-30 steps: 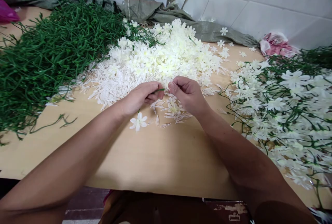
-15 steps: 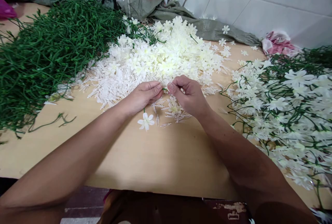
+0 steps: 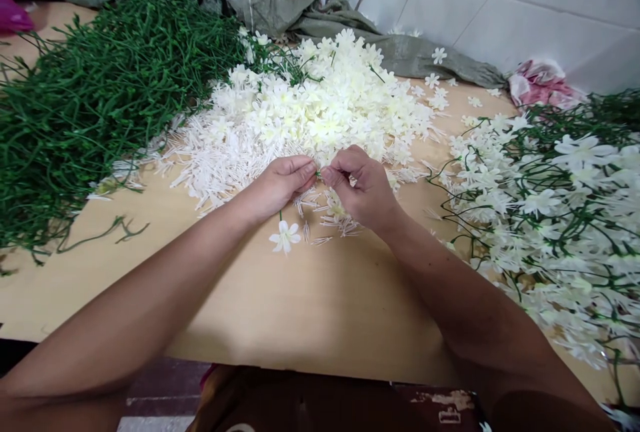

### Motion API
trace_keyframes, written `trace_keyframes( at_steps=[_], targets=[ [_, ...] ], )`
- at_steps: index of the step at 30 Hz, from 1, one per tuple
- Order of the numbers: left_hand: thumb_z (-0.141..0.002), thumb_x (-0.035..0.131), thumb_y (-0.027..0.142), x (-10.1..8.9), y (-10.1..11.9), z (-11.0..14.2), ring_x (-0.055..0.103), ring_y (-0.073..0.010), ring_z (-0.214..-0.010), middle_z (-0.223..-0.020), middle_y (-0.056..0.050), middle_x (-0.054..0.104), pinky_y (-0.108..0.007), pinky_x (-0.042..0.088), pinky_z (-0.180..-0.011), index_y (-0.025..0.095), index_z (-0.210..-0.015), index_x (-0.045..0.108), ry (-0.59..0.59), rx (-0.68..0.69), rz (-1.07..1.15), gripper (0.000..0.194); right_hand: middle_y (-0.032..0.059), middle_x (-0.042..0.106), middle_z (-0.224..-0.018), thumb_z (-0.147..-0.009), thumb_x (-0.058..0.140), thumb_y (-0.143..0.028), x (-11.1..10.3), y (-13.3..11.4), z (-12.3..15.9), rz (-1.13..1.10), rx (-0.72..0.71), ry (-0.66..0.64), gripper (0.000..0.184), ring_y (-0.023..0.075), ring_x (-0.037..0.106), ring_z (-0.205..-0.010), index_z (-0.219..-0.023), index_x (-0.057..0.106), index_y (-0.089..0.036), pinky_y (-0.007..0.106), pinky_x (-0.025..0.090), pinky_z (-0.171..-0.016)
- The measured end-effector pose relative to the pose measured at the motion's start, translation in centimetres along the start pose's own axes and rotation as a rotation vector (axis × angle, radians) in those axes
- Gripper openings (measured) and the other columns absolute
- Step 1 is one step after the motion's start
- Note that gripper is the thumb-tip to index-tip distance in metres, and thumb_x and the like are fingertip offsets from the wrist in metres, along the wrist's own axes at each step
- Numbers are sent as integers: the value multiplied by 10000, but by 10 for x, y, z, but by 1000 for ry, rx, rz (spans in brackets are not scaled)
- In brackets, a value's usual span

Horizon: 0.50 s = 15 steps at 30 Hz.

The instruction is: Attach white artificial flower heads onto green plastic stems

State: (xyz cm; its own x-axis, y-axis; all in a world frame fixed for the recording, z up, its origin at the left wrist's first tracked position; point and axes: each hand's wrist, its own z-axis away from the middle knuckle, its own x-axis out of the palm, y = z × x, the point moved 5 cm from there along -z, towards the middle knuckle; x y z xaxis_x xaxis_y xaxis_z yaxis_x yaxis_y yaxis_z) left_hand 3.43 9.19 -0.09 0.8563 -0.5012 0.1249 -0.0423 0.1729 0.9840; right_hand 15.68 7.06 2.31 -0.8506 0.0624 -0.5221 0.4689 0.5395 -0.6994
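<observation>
My left hand (image 3: 285, 182) is closed around a green artificial flower stem (image 3: 281, 215). A white artificial flower (image 3: 285, 237) hangs from that stem below the palm. A small green tip of the stem pokes out past the left thumb and forefinger. My right hand (image 3: 361, 182) is closed in a pinch right at this tip; whatever lies between its fingers is too small to make out. Below and between the hands lie several small white stamen pieces (image 3: 321, 241) on the brown tabletop (image 3: 300, 312).
Behind the hands rises a heap of loose white blossoms (image 3: 330, 99), with white stamens (image 3: 225, 159) at its left. A pile of green stems (image 3: 115, 79) fills the left side. Finished-looking white flowers on stems (image 3: 550, 219) lie at right. A grey-green sack (image 3: 425, 59) runs along the tiled wall.
The right fingertips have closed in on the green tip at the left hand, narrowing the gap. The whole view has shifted slightly; the piles look unchanged.
</observation>
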Motion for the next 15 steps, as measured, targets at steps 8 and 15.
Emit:
trace_keyframes(
  at_steps=[8, 15],
  targets=[
    [-824, 619, 359, 3, -8, -1, 231, -51, -444, -477, 68, 307, -226, 163, -457, 169, -549, 397, 116, -2, 36, 401, -21, 409, -575, -883, 506, -250, 8, 1, 7, -9, -61, 84, 290, 136, 384, -629, -608, 416, -216, 307, 353, -649],
    [-820, 600, 402, 4, -8, -2, 225, -59, -454, -481, 68, 295, -241, 156, -466, 178, -540, 388, 103, 34, -13, 417, -44, 393, -556, -843, 577, -491, 11, 17, 9, -301, 255, 37, 371, 100, 373, -570, -628, 505, -197, 266, 330, -559]
  ],
)
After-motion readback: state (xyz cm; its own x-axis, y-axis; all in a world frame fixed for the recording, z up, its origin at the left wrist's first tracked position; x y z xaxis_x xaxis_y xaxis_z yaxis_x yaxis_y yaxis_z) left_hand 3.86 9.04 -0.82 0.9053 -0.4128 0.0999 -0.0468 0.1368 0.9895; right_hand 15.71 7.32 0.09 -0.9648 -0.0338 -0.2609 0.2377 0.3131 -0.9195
